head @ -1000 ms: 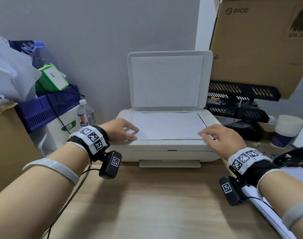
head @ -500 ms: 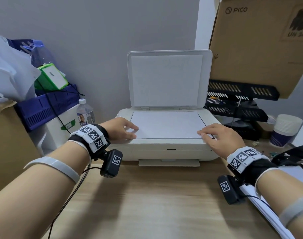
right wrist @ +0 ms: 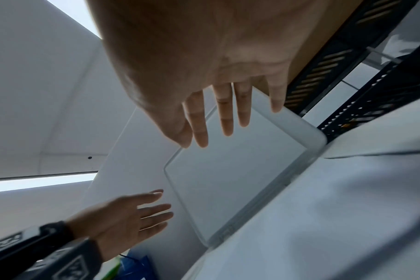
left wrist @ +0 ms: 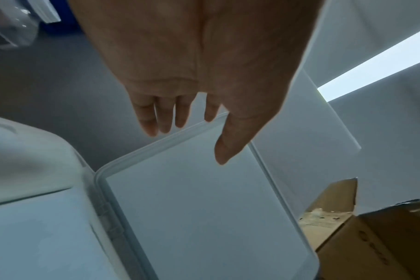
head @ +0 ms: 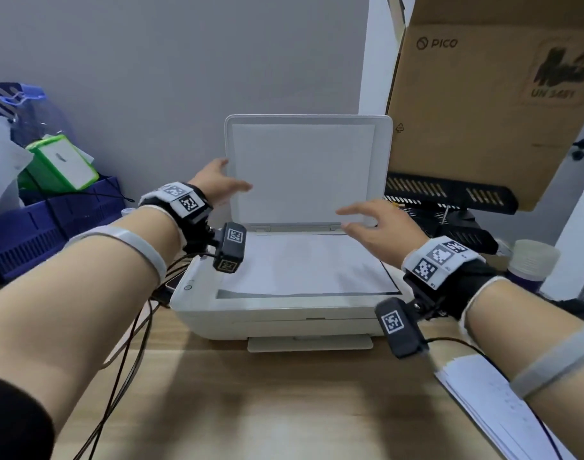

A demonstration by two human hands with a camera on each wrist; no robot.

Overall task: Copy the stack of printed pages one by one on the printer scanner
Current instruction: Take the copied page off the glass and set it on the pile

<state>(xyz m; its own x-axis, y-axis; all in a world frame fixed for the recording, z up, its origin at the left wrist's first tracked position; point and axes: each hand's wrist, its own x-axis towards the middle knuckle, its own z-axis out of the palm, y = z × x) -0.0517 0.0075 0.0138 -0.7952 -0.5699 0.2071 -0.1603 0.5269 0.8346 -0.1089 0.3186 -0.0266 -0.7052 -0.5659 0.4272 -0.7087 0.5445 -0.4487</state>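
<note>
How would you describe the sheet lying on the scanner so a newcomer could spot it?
Find the white printer at the back of the wooden desk, its lid raised. The sheet lies flat on the scanner bed below that lid, alone, unlike the paper stack at the desk's right edge.

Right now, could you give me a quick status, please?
Left hand and right hand open, at raised lid. Page flat on scanner. Nothing blocking lid.

Even, soft indoor light; wide-angle edge warping; wrist views slightly blurred.
</note>
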